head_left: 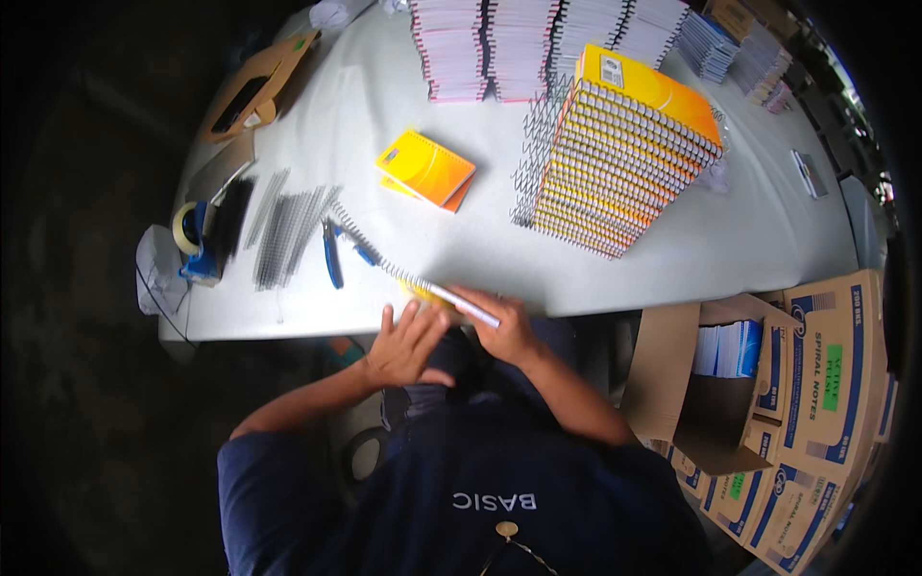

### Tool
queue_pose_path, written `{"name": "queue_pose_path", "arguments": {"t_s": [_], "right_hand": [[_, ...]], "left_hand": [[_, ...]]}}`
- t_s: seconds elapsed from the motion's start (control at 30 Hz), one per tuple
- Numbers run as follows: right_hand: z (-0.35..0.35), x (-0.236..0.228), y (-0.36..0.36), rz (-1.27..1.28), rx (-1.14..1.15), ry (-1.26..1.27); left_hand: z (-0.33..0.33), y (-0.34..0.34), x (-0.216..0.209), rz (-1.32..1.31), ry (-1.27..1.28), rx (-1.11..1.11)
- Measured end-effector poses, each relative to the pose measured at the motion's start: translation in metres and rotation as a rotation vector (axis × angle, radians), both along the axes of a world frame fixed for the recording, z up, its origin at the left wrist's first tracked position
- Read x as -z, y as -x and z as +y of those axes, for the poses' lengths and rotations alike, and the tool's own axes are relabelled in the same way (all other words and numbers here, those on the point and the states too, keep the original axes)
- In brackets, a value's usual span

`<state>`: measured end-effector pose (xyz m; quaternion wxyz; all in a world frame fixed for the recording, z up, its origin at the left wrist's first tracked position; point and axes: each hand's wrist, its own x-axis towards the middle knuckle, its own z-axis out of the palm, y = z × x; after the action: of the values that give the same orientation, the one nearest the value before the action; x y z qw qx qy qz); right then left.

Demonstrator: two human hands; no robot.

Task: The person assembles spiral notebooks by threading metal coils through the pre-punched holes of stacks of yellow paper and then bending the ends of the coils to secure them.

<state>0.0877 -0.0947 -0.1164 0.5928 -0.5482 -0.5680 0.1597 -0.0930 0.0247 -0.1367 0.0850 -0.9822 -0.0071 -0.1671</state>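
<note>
At the table's near edge my right hand (507,331) grips a small notebook (469,303) that is seen nearly edge-on. A long dark spiral coil (363,239) runs along the notebook's edge and sticks out well past it, toward the upper left. My left hand (411,348) has its fingers spread close beside the notebook; whether they touch it I cannot tell. Blue-handled pliers (332,261) lie just left of the coil. Farther off are two yellow and orange notebooks (425,171), one partly over the other.
Loose coils (293,235) and a blue tape dispenser (200,254) lie at left. A tall stack of yellow spiral notebooks (624,168) stands at right, with coil ends sticking out. White page stacks (523,48) line the back. An open carton (663,370) sits right of the table.
</note>
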Motion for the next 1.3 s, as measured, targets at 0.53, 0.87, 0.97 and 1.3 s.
{"name": "queue_pose_path", "arguments": {"t_s": [0.53,0.87,0.97,1.3], "right_hand": [[-0.001,-0.003,0.007,-0.082,-0.02,-0.038],[0.004,-0.004,0.004,0.033,-0.06,0.118],[0.013,-0.01,-0.01,0.043,-0.028,0.025],[0.01,-0.01,-0.007,0.361,-0.136,0.171]], "left_hand": [[0.018,-0.052,-0.023,-0.43,0.273,-0.146],[-0.009,-0.053,-0.01,-0.224,0.44,0.061],[-0.007,-0.054,-0.02,-0.402,0.128,0.372],[-0.031,-0.041,-0.024,-0.197,0.155,0.053]]}}
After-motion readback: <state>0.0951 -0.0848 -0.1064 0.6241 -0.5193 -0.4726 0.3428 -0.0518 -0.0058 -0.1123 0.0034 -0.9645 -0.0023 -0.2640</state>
